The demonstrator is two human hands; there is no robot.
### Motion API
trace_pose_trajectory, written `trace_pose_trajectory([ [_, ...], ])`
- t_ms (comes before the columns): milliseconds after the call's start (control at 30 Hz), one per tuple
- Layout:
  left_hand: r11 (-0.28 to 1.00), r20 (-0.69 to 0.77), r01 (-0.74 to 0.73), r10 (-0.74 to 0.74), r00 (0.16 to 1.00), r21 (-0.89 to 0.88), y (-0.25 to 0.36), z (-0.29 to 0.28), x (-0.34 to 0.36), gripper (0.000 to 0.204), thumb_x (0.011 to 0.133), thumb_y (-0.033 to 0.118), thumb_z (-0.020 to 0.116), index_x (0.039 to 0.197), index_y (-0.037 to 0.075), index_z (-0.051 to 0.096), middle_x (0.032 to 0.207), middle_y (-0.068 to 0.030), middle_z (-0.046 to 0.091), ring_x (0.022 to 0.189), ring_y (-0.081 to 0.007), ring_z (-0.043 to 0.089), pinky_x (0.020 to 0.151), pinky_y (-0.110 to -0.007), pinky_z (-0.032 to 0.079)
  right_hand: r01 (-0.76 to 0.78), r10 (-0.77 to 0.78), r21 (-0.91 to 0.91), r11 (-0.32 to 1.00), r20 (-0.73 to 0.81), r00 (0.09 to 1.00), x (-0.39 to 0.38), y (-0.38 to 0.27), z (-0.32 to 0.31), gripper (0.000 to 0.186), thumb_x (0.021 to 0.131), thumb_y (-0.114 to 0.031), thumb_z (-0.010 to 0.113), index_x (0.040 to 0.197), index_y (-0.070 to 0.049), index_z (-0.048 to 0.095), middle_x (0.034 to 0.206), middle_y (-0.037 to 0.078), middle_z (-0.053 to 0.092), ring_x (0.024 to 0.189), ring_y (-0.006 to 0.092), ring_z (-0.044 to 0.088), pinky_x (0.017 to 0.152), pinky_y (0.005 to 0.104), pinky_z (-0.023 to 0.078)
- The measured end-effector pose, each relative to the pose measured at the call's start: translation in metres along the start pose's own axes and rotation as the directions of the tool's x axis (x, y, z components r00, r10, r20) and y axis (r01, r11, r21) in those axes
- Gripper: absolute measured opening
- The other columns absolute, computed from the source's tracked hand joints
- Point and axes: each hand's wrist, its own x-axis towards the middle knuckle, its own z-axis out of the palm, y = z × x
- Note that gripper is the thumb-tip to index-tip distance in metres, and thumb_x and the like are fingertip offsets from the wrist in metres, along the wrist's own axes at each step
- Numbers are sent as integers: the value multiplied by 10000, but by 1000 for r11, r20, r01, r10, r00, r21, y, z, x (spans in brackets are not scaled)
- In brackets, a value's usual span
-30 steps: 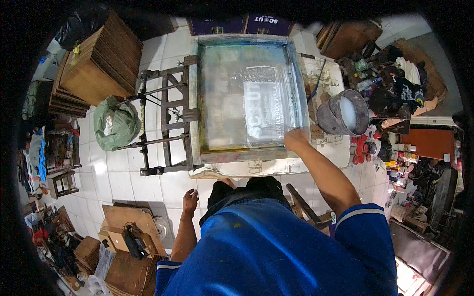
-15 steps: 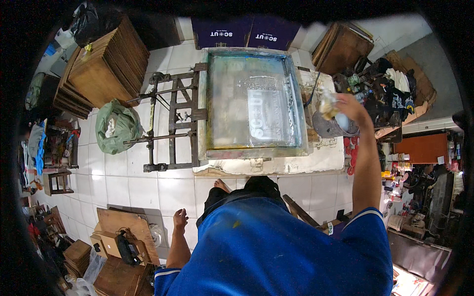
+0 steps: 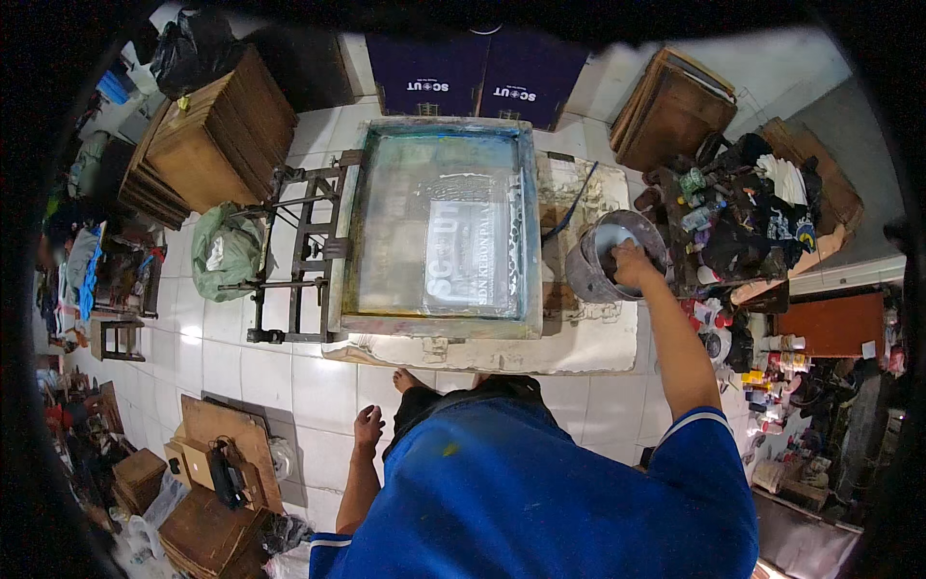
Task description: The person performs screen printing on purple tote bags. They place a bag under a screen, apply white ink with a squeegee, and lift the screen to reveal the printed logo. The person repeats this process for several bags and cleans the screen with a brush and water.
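My right hand (image 3: 632,262) reaches down into a grey bucket (image 3: 586,278) at the right end of the worktop. Its fingers are curled, and the bucket hides whatever they grip. Pale liquid shows inside the bucket. My left hand (image 3: 367,425) hangs low beside my body, its fingers loosely bent and holding nothing. Left of the bucket a screen-printing frame (image 3: 395,222) lies flat, its mesh wet and glossy around a pale stencil of lettering on the right half. Dark metal hinge clamps (image 3: 336,246) hold the frame's left side.
Below the frame is a worn white worktop (image 3: 588,352). A green bag (image 3: 227,253) stands on the tiled floor at the left, near stacked boards (image 3: 217,135). Dark blue boxes (image 3: 424,68) stand beyond the frame. A cluttered bench (image 3: 738,232) is right of the bucket.
My right hand has gone down into the bucket with the wet, yellowish bundle it held above it; the bundle is now out of sight. The view has shifted, and my left hand still hangs.
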Motion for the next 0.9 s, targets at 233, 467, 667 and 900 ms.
trace_pose_trajectory([
  [233,999,-62,-17,20,998,44,-2,29,-39,654,986,452,669,1439,9,510,1063,-83,691,892,-196,688,652,-308,501,27,-70,191,981,220,973,37,7,30,362,837,59,535,1185,90,629,1374,319,575,1253,398,608,1029,448,507],
  [467,997,-103,63,-59,993,38,-47,21,-69,594,999,399,665,1402,-17,536,1086,-127,703,854,-208,700,619,-311,516,8,-47,309,951,121,992,45,8,38,357,839,5,553,1176,81,644,1300,318,619,1227,416,621,1014,455,510],
  [667,999,-87,-27,25,996,-18,-70,34,-60,566,986,350,711,1353,-54,557,1065,-164,693,793,-219,673,665,-347,565,4,1,407,913,-11,1000,53,14,40,366,849,-35,557,1187,72,647,1261,317,645,1216,434,623,1010,459,508],
  [900,992,-99,-113,107,989,-57,-61,52,-42,584,991,360,692,1369,-59,542,1052,-138,687,781,-202,663,633,-326,552,-33,30,372,928,11,999,52,7,33,408,906,-50,490,1286,63,585,1318,309,623,1260,449,592,1046,460,489],
])
